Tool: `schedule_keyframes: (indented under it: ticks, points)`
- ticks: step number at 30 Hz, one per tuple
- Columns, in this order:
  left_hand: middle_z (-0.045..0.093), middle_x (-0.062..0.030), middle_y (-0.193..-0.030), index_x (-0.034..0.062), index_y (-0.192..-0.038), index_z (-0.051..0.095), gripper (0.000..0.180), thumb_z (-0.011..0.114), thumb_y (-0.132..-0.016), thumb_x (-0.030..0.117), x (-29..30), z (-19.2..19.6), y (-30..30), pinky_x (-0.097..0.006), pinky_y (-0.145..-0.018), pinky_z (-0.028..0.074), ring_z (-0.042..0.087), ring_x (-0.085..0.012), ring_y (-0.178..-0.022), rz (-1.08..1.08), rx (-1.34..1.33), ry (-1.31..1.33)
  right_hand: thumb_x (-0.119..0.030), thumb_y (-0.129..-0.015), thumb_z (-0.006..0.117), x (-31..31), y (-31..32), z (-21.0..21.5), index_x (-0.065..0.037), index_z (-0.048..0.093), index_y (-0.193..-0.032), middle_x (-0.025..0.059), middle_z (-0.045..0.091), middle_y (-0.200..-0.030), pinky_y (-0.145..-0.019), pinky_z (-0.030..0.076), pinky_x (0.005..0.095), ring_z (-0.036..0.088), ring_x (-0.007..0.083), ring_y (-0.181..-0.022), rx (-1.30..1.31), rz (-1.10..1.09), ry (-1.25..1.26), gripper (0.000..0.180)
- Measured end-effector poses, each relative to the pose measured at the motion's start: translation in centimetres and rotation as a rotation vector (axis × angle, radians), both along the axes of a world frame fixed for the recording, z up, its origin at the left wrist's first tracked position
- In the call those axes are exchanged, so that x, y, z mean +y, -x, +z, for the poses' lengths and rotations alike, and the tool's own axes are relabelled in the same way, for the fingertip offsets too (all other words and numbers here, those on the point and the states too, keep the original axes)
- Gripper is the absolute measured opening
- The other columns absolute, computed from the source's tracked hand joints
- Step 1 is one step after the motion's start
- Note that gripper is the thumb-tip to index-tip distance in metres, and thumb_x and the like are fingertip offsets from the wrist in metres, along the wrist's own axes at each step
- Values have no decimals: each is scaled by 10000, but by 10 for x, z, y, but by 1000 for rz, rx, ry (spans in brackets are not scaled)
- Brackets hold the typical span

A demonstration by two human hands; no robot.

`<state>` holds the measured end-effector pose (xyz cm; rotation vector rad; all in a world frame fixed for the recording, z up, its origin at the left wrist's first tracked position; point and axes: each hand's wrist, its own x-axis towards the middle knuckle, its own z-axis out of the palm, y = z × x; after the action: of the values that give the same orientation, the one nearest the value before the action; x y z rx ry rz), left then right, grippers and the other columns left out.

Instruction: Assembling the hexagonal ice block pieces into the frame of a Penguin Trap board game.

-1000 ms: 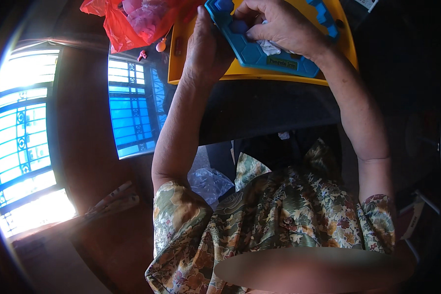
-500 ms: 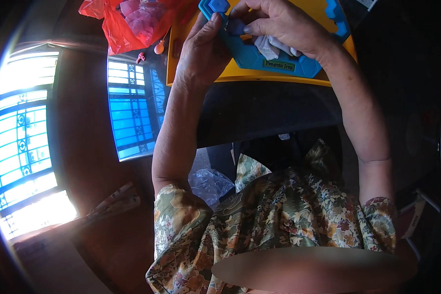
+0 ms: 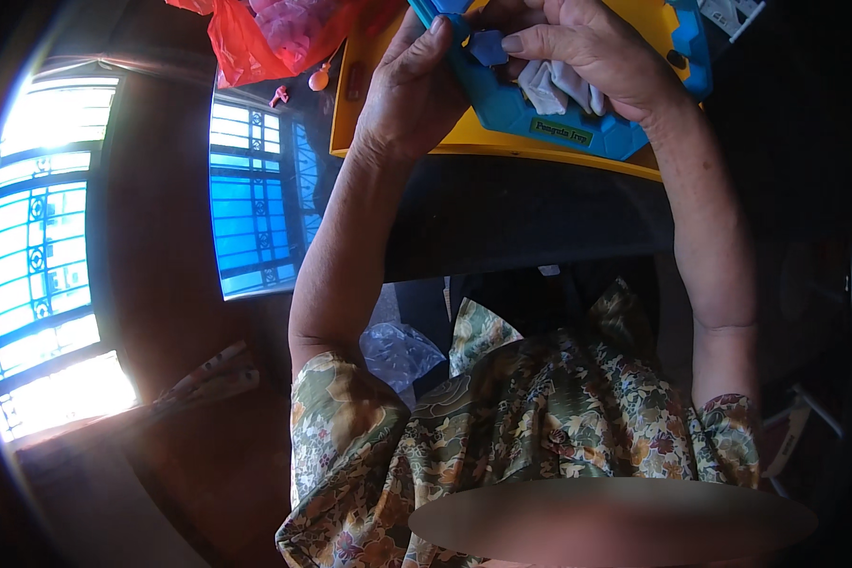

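My left hand [image 3: 412, 95] grips the left side of a light blue plastic game frame [image 3: 620, 140], its thumb pressed along the edge. Between the thumb and fingers of my right hand [image 3: 587, 47] is a small dark blue game piece [image 3: 488, 47], held against the frame's inner edge. A crumpled white cloth [image 3: 544, 90] hangs below the fingers of that same hand, over the frame. Another blue piece [image 3: 452, 4] shows near my left thumb, cut off by the top of the picture.
Under the frame lies a yellow tray [image 3: 346, 133] on a dark, glossy table [image 3: 530, 204]. A red plastic bag [image 3: 241, 43] with pink contents is at the far left, near an orange ball-shaped item [image 3: 319, 80] and a small red piece [image 3: 279, 96]. A clear plastic bag [image 3: 398, 355] lies below the table edge.
The view has shifted a little, so hands, frame and tray appear farther right and slightly higher or lower. More of the dark blue piece shows beside my right thumb. Both grips stay closed.
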<state>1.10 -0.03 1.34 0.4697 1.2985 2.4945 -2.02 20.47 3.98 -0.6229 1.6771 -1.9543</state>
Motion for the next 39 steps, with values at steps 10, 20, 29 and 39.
schedule_keyframes:
  ticks: [10,20,29,39]
  points:
    - [635,-48,-1322,167,-1413,531,541,742,-958,369,-15,-16,12,-446,-1061,513,641,-242,-1205,-32,-7,-63,-42,-988,663,-7,4,-4,26,641,-1159,103,677,-1045,-853,571,277,680,168,-951,57,-25,9,186]
    - [636,-61,-1303,165,-1391,544,565,784,-922,370,-7,-7,8,-476,-1081,472,621,-239,-1219,-64,-12,-38,-68,-979,668,3,4,4,3,646,-1114,73,680,-1002,-816,578,266,689,147,-885,137,-61,15,154]
    - [661,-29,-1196,160,-1336,599,394,717,-984,293,-31,-14,13,-444,-1039,455,622,-227,-1149,-100,55,48,-86,-991,642,18,-10,30,9,656,-1137,121,684,-1017,-775,593,256,708,155,-887,254,-249,42,175]
    - [561,-105,-1473,140,-1535,428,549,576,-1062,378,-63,-24,18,-569,-1163,401,536,-335,-1382,-44,155,304,21,-958,611,-3,-1,7,47,648,-1122,114,687,-1004,-852,554,293,676,191,-948,416,-180,-88,170]
